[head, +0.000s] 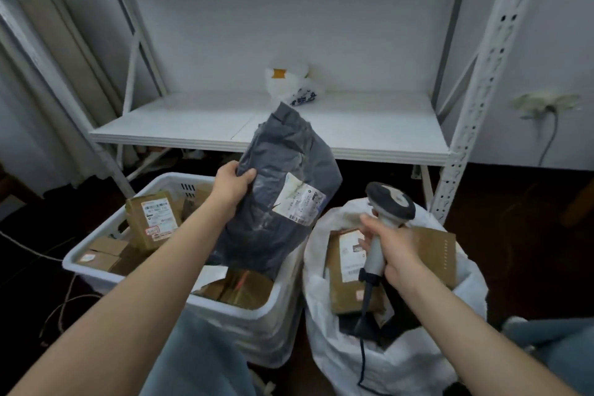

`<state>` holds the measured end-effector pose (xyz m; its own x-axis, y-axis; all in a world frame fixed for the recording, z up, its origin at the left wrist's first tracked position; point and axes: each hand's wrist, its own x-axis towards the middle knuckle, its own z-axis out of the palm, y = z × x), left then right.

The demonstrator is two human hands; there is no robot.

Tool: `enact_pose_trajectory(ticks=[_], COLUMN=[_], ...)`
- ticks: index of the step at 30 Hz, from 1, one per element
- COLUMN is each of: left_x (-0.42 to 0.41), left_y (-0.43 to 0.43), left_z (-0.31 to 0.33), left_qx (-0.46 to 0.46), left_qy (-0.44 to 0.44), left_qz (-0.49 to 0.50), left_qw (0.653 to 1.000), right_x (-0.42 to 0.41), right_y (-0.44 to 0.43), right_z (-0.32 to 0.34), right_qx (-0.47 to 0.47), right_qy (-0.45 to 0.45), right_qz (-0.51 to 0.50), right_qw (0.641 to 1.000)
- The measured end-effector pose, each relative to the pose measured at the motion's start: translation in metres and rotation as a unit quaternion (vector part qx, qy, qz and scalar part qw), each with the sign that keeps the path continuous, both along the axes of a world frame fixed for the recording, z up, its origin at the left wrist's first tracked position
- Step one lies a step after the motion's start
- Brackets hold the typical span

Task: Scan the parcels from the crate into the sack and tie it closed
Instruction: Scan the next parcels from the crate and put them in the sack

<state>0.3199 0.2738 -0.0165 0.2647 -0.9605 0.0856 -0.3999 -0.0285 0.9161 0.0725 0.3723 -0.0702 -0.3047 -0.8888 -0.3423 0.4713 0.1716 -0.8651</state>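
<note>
One dark grey plastic mailer bag (283, 190), white label facing up, hangs above the white plastic crate (96, 262) of brown parcels, pinched at its upper edge by the left hand (231, 185). Right of those fingers, the right hand (390, 251) grips a grey handheld scanner (387, 212) over the white woven sack (401, 360).

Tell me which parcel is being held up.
The dark grey plastic mailer, gripped by the left hand above the white crate, white label showing. The brown parcels all lie in the crate or the sack.
</note>
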Motion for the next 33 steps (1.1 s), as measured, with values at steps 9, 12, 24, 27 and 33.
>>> enact_pose_trajectory(ticks=[9,12,24,27,33], left_x=[-0.048,-0.066,-0.102,-0.105,-0.094], left_y=[0.019,0.023,0.06,0.069,0.068], left_z=[0.013,0.029,-0.077,-0.096,-0.127], left_qx=[-0.064,-0.116,0.152,0.169,0.176], left_qy=[-0.038,0.008,0.407,0.435,0.251], left_qz=[-0.028,-0.002,-0.06,-0.067,0.037], left_qw=[0.997,0.993,0.898,0.882,0.951], right_x=[-0.043,-0.049,-0.082,-0.089,-0.084], right_y=[0.025,0.016,-0.006,-0.006,-0.009], right_z=[0.001,0.008,-0.004,-0.011,-0.008], right_qx=[-0.006,-0.019,0.0,0.035,0.016], right_qy=[-0.013,-0.026,-0.024,0.008,0.152], right_qz=[-0.038,-0.041,-0.055,-0.037,-0.034], right_qw=[0.999,0.999,0.998,0.999,0.988])
